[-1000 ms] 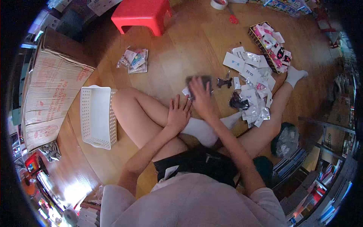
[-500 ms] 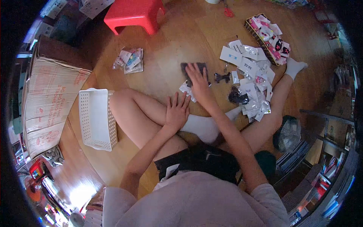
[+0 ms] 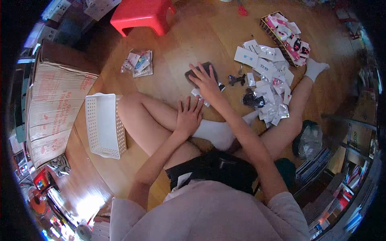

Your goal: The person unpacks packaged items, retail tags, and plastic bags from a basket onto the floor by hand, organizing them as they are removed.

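My right hand [image 3: 206, 82] lies with spread fingers over a dark grey cloth [image 3: 214, 71] on the wooden floor. Partly beneath that hand, a white packet or card [image 3: 196, 92] shows; its contents are hidden. My left hand [image 3: 189, 119] rests flat on my folded leg, fingers apart, holding nothing. Right of the cloth are a dark bow-shaped item [image 3: 237, 79] and a clear bag with a black bundle [image 3: 253, 99]. Beside them spreads a pile of small clear packets with white cards [image 3: 265, 69].
A wicker basket [image 3: 270, 31] of pink and black items stands by my right foot. The white perforated basket [image 3: 105, 124] sits left of my knee, near a cardboard box [image 3: 56, 108]. Farther off are a red stool [image 3: 140, 16], red scissors [image 3: 242, 11] and more packets [image 3: 140, 63].
My right hand has shifted slightly left and forward, and the grey cloth beneath it has turned and moved a little. My left hand stays on the leg.
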`<action>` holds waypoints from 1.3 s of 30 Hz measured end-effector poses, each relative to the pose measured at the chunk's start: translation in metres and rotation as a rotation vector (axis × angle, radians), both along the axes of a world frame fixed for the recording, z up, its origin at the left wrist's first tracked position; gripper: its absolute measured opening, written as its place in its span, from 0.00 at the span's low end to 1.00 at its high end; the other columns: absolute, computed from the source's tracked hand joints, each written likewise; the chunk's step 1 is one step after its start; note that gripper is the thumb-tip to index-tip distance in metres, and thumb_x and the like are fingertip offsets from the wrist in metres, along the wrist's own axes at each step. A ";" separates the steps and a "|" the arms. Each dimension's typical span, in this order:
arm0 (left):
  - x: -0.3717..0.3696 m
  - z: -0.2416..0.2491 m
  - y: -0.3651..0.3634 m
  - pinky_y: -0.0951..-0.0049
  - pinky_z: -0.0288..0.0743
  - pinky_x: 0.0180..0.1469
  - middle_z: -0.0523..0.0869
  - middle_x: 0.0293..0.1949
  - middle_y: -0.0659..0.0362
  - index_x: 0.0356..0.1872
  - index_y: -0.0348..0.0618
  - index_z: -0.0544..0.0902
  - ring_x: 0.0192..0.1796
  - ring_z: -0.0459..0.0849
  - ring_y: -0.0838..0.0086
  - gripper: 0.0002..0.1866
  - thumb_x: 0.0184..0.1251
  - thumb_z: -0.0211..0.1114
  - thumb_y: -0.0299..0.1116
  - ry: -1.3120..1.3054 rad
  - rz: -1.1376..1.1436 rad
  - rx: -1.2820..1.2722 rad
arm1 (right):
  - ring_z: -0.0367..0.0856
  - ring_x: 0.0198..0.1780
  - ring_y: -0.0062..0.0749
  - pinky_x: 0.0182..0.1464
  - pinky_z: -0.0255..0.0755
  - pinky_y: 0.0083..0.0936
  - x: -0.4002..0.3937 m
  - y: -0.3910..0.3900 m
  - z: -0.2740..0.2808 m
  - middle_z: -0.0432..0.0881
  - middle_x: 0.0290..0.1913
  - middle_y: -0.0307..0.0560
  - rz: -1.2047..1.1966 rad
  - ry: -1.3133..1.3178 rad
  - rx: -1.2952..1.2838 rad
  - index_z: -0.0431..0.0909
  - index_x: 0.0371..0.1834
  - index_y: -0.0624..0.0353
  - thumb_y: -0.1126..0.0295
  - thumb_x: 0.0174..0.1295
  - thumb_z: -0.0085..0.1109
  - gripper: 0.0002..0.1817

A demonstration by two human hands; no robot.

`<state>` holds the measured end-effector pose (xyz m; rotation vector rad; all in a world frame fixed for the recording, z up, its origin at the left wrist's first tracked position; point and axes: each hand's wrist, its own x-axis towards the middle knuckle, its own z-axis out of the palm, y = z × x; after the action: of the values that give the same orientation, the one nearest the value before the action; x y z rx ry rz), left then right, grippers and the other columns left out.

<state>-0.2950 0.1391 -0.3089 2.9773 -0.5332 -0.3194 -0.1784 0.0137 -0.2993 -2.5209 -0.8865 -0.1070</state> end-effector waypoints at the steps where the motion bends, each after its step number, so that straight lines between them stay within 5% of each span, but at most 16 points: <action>1: 0.000 0.000 -0.001 0.44 0.45 0.70 0.61 0.70 0.58 0.69 0.51 0.61 0.73 0.53 0.57 0.28 0.70 0.46 0.46 -0.005 0.005 -0.007 | 0.50 0.74 0.44 0.70 0.41 0.59 -0.012 -0.005 0.005 0.56 0.73 0.43 0.027 0.015 0.011 0.77 0.56 0.55 0.77 0.50 0.53 0.25; 10: 0.005 0.011 -0.002 0.45 0.46 0.70 0.66 0.67 0.54 0.64 0.46 0.68 0.73 0.53 0.56 0.25 0.70 0.46 0.45 0.145 -0.011 0.032 | 0.47 0.74 0.45 0.70 0.42 0.61 -0.036 0.002 -0.036 0.52 0.74 0.43 -0.041 -0.013 -0.109 0.79 0.54 0.49 0.73 0.55 0.50 0.21; 16: -0.002 -0.004 0.000 0.42 0.44 0.69 0.64 0.68 0.57 0.63 0.47 0.70 0.72 0.56 0.57 0.25 0.69 0.47 0.45 -0.098 -0.014 -0.046 | 0.46 0.75 0.46 0.68 0.40 0.65 -0.036 -0.010 0.007 0.51 0.74 0.42 -0.102 0.102 -0.010 0.78 0.54 0.51 0.78 0.51 0.53 0.24; 19: 0.000 0.003 -0.002 0.41 0.45 0.69 0.64 0.68 0.55 0.64 0.47 0.70 0.71 0.57 0.56 0.25 0.68 0.48 0.44 -0.039 -0.004 0.016 | 0.46 0.74 0.48 0.68 0.39 0.66 -0.055 -0.025 0.005 0.49 0.75 0.42 -0.052 0.072 -0.109 0.78 0.55 0.48 0.71 0.54 0.54 0.22; 28: 0.003 0.014 -0.004 0.46 0.47 0.70 0.61 0.69 0.53 0.69 0.48 0.61 0.71 0.57 0.54 0.28 0.69 0.48 0.44 0.033 -0.006 0.011 | 0.47 0.74 0.46 0.67 0.40 0.69 -0.020 -0.012 -0.018 0.50 0.75 0.42 0.018 0.069 -0.189 0.73 0.61 0.43 0.74 0.53 0.55 0.28; 35: -0.004 0.008 0.002 0.42 0.48 0.68 0.61 0.69 0.56 0.67 0.43 0.63 0.70 0.60 0.58 0.30 0.67 0.50 0.44 -0.025 0.029 -0.066 | 0.50 0.73 0.50 0.68 0.42 0.64 -0.033 -0.031 0.015 0.52 0.74 0.45 -0.213 0.062 0.135 0.64 0.68 0.47 0.76 0.57 0.49 0.31; 39: -0.001 0.007 -0.005 0.43 0.48 0.68 0.61 0.70 0.57 0.67 0.43 0.63 0.69 0.60 0.59 0.30 0.66 0.50 0.43 0.038 0.023 0.022 | 0.47 0.74 0.47 0.69 0.42 0.61 -0.084 -0.050 -0.023 0.50 0.74 0.46 0.125 0.173 -0.124 0.55 0.71 0.57 0.79 0.57 0.46 0.34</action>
<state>-0.2956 0.1344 -0.3015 2.9892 -0.4938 -0.3819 -0.2623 -0.0359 -0.3220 -2.5331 -1.0036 0.2086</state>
